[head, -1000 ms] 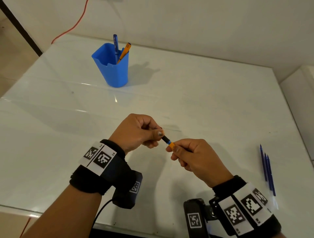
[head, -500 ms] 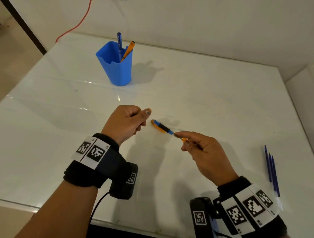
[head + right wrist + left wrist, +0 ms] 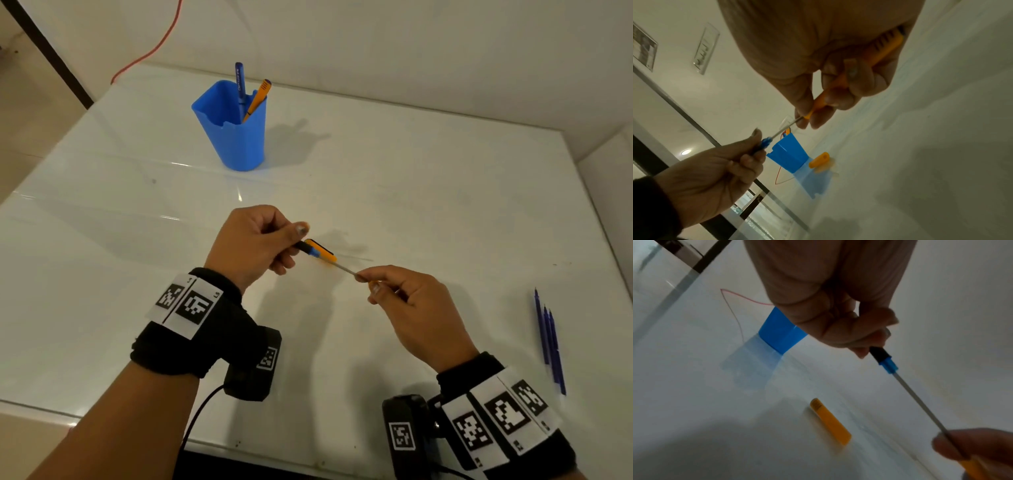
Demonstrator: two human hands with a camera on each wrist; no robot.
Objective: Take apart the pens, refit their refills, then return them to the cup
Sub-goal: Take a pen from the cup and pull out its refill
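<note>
My left hand (image 3: 291, 245) pinches the black and blue tip end of a refill (image 3: 916, 400). Its thin grey rod runs to the orange pen barrel (image 3: 865, 65), which my right hand (image 3: 368, 286) grips. The two hands are apart, with part of the rod bare between them. An orange cap (image 3: 322, 252) lies on the white table (image 3: 428, 192) just under the refill. At the back left stands the blue cup (image 3: 236, 137), holding a blue pen (image 3: 239, 82) and an orange pen (image 3: 258, 97).
Three loose blue refills (image 3: 549, 342) lie side by side near the table's right edge. A red cable (image 3: 154, 48) runs over the floor behind the table. A wall stands close on the right.
The orange cap has come off and now lies on the table. My left hand let go, then took the tip end again. The hands moved apart, baring the refill rod.
</note>
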